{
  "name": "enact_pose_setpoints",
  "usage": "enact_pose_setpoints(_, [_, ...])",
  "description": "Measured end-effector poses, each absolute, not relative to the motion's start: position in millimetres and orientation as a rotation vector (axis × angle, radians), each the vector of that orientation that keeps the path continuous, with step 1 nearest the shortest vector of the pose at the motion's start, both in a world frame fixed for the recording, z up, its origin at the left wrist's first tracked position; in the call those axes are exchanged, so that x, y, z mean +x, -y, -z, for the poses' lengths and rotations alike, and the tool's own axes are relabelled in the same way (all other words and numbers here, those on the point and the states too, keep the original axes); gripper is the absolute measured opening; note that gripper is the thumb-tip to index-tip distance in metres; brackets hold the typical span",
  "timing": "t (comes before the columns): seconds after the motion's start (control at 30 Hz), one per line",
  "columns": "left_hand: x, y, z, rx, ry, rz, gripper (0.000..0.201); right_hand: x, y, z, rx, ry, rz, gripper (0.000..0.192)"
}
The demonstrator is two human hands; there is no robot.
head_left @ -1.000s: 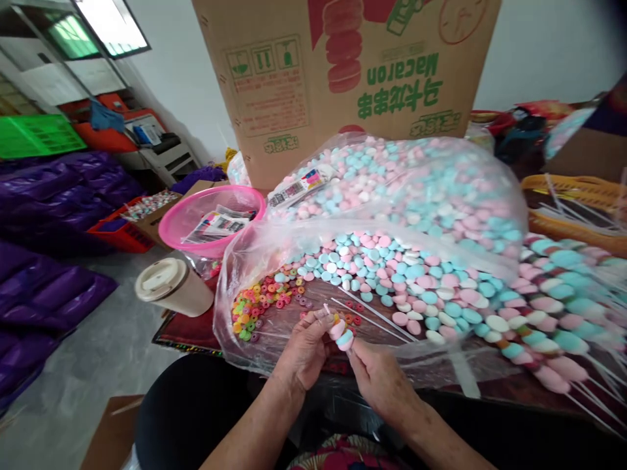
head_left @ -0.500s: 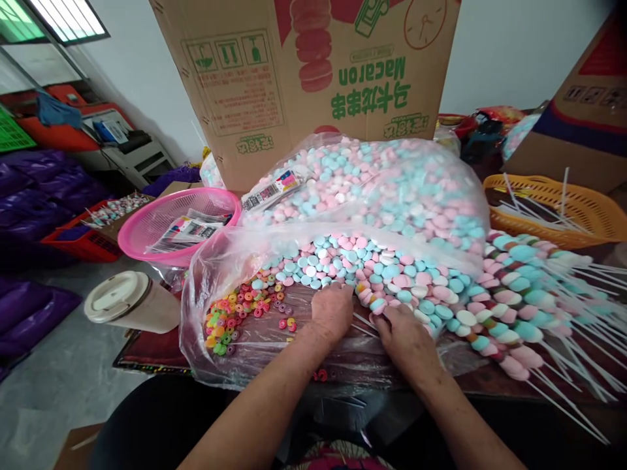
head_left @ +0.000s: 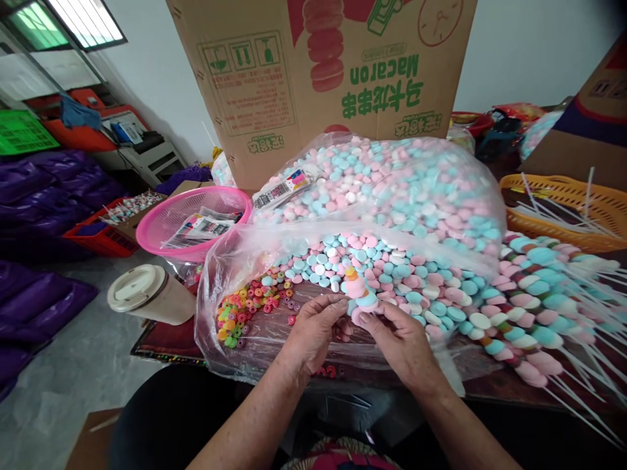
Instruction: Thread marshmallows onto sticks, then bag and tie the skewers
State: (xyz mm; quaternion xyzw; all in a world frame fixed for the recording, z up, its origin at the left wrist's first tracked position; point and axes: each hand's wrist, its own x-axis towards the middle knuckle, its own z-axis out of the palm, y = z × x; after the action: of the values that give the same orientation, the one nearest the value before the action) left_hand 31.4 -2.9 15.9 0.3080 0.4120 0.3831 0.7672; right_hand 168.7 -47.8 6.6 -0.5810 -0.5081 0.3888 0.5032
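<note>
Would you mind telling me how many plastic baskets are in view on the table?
2. A pink basket sits at the left behind the lidded cup; an orange basket with sticks lies at the far right. Others may be hidden behind the cardboard box.

head-worn view, forward-down, close over table [head_left: 494,386]

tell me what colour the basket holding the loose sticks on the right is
Orange-yellow. The basket with the white sticks shows best at the head view's right edge.
</note>
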Motion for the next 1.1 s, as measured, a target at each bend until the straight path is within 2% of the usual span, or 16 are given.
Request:
enact_pose_setpoints(0.3, [20.7, 10.0, -20.2, 0.681, -0.794, -0.875, 0.027, 156.3, 52.8, -16.2, -1.396, 1.184, -0.997, 0.022])
enact_pose_setpoints(0.73, [28.4, 18.6, -13.1, 0.808, -0.725, -0.887, 0.037, 153.7, 50.2, 0.5, -1.381, 1.042, -1.142, 0.032])
enact_pose_setpoints(0.9, [23.7, 10.4, -6.3, 0.762, -0.887, -0.955, 0.030, 162.5, 56.1, -6.7, -1.465, 1.260, -0.935, 0.031])
enact_pose_setpoints(1.1, [5.0, -4.6, -6.3, 0.719, -1.055, -1.114, 0.033, 172.8, 74.6, -5.0, -1.536, 1.672, -0.708, 0.029])
